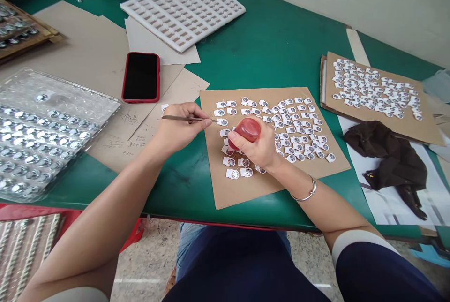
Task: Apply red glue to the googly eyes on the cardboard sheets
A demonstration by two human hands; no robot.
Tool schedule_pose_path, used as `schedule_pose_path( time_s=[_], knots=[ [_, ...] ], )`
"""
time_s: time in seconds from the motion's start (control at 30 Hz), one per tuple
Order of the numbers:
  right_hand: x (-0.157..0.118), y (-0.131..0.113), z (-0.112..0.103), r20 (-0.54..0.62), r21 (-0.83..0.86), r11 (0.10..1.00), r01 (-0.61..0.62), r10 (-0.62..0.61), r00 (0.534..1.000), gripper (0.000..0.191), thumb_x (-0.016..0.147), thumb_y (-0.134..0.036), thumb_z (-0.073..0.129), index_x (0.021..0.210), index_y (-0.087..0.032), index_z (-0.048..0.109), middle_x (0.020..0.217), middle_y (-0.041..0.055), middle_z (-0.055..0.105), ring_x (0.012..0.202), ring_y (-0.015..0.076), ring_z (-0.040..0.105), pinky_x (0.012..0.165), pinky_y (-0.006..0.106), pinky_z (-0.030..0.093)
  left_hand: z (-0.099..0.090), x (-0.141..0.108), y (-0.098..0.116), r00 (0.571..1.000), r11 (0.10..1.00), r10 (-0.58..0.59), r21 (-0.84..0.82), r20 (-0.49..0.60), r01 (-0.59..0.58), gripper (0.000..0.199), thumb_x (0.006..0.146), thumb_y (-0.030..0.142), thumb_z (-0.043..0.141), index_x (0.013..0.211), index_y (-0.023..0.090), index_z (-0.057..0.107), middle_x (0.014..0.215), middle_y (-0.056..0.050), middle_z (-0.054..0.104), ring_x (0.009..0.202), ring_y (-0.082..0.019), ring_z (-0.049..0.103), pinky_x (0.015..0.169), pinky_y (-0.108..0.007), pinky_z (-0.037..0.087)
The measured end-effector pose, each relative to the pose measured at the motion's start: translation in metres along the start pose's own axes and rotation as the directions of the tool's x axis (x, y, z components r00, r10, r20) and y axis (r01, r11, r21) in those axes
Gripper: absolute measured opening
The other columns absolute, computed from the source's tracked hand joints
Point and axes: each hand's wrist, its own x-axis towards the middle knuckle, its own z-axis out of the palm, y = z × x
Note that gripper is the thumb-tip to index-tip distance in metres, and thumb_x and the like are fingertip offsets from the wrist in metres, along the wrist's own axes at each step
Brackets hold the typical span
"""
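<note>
My left hand (pixel 179 128) is closed around a pair of thin metal tweezers (pixel 183 117), whose tip reaches a small white tag (pixel 221 122) with a dark round print at the left side of a brown cardboard sheet (pixel 225 194). A red squeeze bottle (pixel 250 129) is gripped in my right hand (pixel 262 147), tilted over the left part of the sheet. Its lower end is hidden behind my fingers. Many more such tags lie in loose rows on the cardboard, some covered by my right hand.
A red-cased phone (pixel 141 78) lies on brown paper. Left is a clear plastic tray (pixel 52 91) of shiny round pieces. A white slotted tray (pixel 186 11) is at the back. On the right are another tag-covered board (pixel 379 114) and a dark cloth (pixel 397 161).
</note>
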Motion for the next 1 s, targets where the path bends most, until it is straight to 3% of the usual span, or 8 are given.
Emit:
schedule_pose_path(
  time_s=[0.3,0.47,0.57,0.7,0.83,1.0],
  knots=[
    [-0.001,-0.001,0.000,-0.025,-0.020,1.000,-0.023,0.023,0.999,0.029,0.070,-0.046,0.071,0.076,-0.022,0.055,0.070,-0.0007,0.062,0.063,0.0143,0.058,0.063,0.033,0.051,-0.002,0.001,-0.002,1.000,1.000,-0.025,0.000,-0.011,0.025,0.008,0.068,0.023,0.070,0.067,0.019,0.062,0.058,0.001,0.060,0.053,-0.013,0.054,0.045,-0.025,0.039],
    [0.009,-0.001,-0.008,-0.028,0.187,0.958,-0.216,0.225,0.974,0.028,0.081,-0.050,0.058,0.080,-0.024,0.049,0.062,-0.0006,0.060,0.054,0.0158,0.062,0.048,0.031,0.050,0.000,-0.001,-0.006,0.998,0.998,0.059,0.029,0.000,-0.059,0.011,0.070,0.028,0.069,0.071,0.019,0.063,0.068,-0.001,0.066,0.060,-0.015,0.057,0.051,-0.027,0.043],
    [0.022,0.006,-0.016,-0.091,0.261,0.932,-0.253,0.285,0.954,0.031,0.087,-0.055,0.044,0.082,-0.025,0.047,0.059,-0.0006,0.059,0.051,0.0167,0.063,0.036,0.027,0.042,0.006,-0.006,-0.009,0.982,0.984,0.163,0.062,0.090,-0.169,0.012,0.072,0.029,0.067,0.074,0.018,0.064,0.078,-0.004,0.069,0.070,-0.017,0.061,0.060,-0.027,0.048],
    [0.035,0.015,-0.027,-0.155,0.261,0.936,-0.236,0.282,0.947,0.035,0.086,-0.060,0.040,0.091,-0.026,0.048,0.059,-0.0007,0.058,0.054,0.0188,0.064,0.034,0.026,0.039,0.015,-0.013,-0.014,0.936,0.954,0.246,0.107,0.252,-0.280,0.010,0.076,0.027,0.062,0.077,0.017,0.065,0.080,-0.004,0.069,0.072,-0.016,0.062,0.060,-0.026,0.048],
    [0.037,0.017,-0.029,-0.173,0.239,0.944,-0.227,0.271,0.947,0.038,0.085,-0.062,0.040,0.095,-0.026,0.049,0.061,0.0001,0.059,0.057,0.0201,0.065,0.036,0.027,0.041,0.018,-0.016,-0.017,0.901,0.943,0.245,0.129,0.359,-0.307,0.011,0.079,0.025,0.058,0.081,0.018,0.066,0.080,-0.003,0.069,0.071,-0.015,0.062,0.059,-0.024,0.046],
    [0.037,0.014,-0.029,-0.139,0.340,0.895,-0.288,0.351,0.926,0.032,0.085,-0.057,0.045,0.087,-0.025,0.047,0.058,-0.0008,0.059,0.051,0.0183,0.061,0.035,0.027,0.038,0.019,-0.014,-0.015,0.885,0.930,0.247,0.159,0.396,-0.331,0.009,0.079,0.021,0.057,0.081,0.018,0.065,0.078,-0.002,0.068,0.068,-0.013,0.060,0.058,-0.023,0.045]
  ],
)
